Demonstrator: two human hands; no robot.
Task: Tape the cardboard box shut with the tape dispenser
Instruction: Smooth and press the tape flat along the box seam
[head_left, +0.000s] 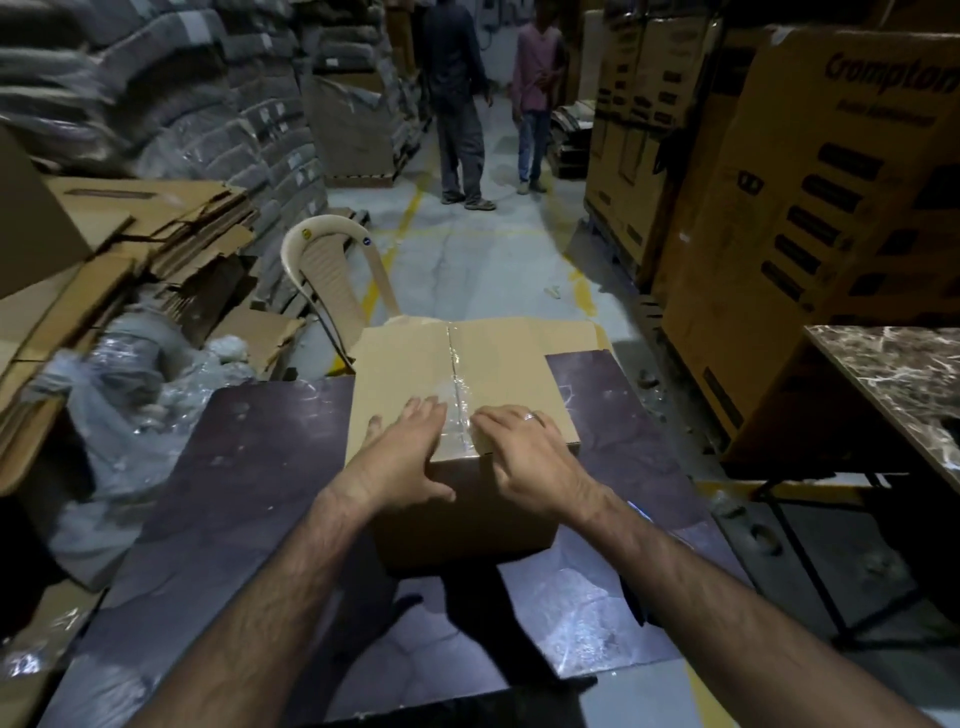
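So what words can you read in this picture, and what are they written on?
"Crompton": red letters near the top of the big carton on the right.
Smaller line under it: too blurred to read.
Black labels on that carton: too blurred to read.
Print on the farther cartons: too small to read.
Blue sticker on the chair: too small to read.
Cardboard box being taped: no words show.

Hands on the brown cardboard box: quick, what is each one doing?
Left hand: open, flat on the brown cardboard box top, holding nothing.
Right hand: open, fingers loosely bent, resting on the clear tape strip, holding nothing.
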